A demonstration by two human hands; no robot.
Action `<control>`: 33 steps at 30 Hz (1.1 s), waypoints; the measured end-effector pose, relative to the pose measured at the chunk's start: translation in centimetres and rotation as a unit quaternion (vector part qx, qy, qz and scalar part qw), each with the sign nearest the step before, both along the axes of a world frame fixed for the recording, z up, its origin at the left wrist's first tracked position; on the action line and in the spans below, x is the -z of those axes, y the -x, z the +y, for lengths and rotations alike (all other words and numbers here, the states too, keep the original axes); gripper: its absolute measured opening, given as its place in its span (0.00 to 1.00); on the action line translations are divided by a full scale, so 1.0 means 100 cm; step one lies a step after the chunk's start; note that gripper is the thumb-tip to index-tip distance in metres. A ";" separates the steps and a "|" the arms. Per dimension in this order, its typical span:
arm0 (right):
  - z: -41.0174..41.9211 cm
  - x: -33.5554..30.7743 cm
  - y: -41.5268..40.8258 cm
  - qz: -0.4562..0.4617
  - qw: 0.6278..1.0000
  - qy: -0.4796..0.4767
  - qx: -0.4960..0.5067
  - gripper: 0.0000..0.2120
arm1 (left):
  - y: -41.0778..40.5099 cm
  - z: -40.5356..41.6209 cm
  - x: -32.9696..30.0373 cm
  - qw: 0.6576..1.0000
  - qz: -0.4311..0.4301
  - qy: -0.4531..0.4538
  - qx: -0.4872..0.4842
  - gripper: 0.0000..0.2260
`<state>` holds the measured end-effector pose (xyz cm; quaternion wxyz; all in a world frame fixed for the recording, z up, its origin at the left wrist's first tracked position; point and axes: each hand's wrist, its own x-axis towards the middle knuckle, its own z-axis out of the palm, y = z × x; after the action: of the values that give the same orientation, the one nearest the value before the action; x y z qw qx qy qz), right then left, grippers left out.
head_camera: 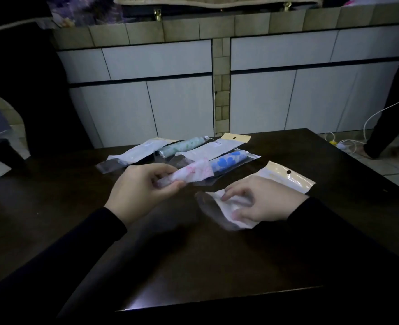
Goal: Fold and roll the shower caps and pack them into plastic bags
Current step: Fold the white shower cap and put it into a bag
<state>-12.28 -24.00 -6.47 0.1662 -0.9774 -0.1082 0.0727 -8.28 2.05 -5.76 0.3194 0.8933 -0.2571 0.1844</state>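
Observation:
My left hand (144,186) grips one end of a rolled pink-and-white shower cap (191,172) and holds it just above the dark table (193,254). My right hand (261,200) lies on an empty plastic bag (219,207) with a cream header, its curled fingertips pinching the film near the bag's mouth. Behind them lie a bagged blue-flowered cap (231,160), a bagged green cap (182,145) and a bagged pale cap (137,152).
An empty flat bag (215,146) with a cream header lies among the packed ones. White cabinet doors (170,95) stand behind the table. A person's dark-clad legs (390,113) and a white cable (367,123) are at the right on the floor.

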 end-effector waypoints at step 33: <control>0.029 0.035 -0.006 -0.188 0.948 -0.254 0.028 0.10 | -0.003 0.002 -0.022 0.967 0.116 -0.227 0.012 0.09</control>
<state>-11.68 -21.14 -9.93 0.3881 -0.9012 -0.1251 -0.1464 -7.98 2.26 -3.56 0.1378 0.9545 -0.2641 0.0122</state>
